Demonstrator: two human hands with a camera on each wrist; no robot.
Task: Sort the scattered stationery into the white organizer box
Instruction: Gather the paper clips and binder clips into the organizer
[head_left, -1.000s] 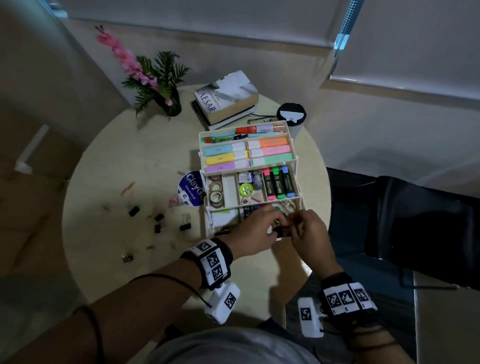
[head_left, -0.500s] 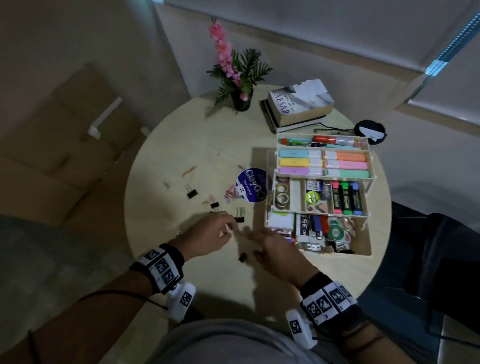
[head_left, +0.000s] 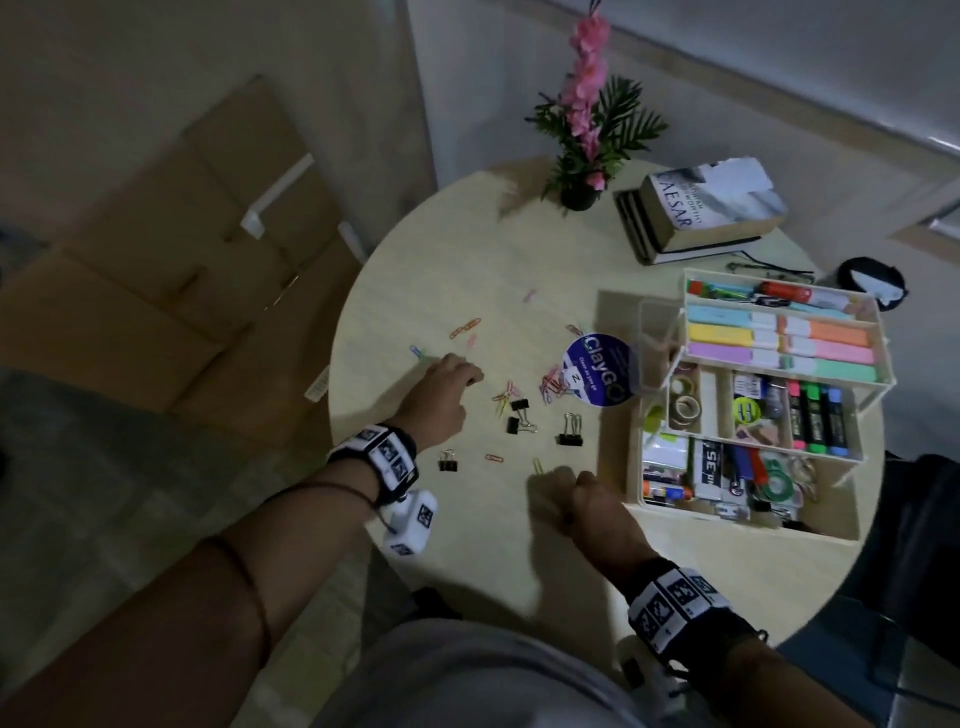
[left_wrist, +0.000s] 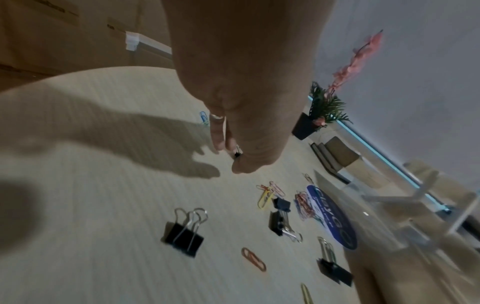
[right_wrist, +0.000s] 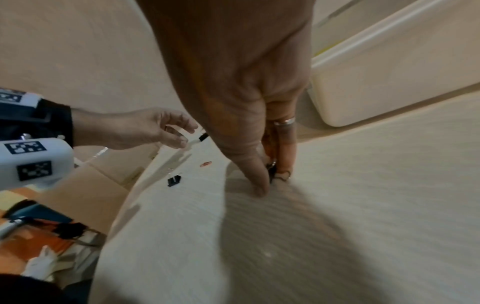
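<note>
L hand hovers over the round worktop, grip pinched on a small black binder clip. R hand is near the worktop's front, fingertips pinching another small black clip against it. White organizer box sits open just right of R hand, w/ loose binder clips & paper clips scattered left of it.

A round table of pale, matt wood-grain laminate is seen strewn with binder clips of matt black body and shiny metal wire handles, and paper clips coated in coloured plastic. A smooth white plastic organizer box is shown beside a glossy round sticker and a matt paper-covered book. Brown cardboard is visible behind.
</note>
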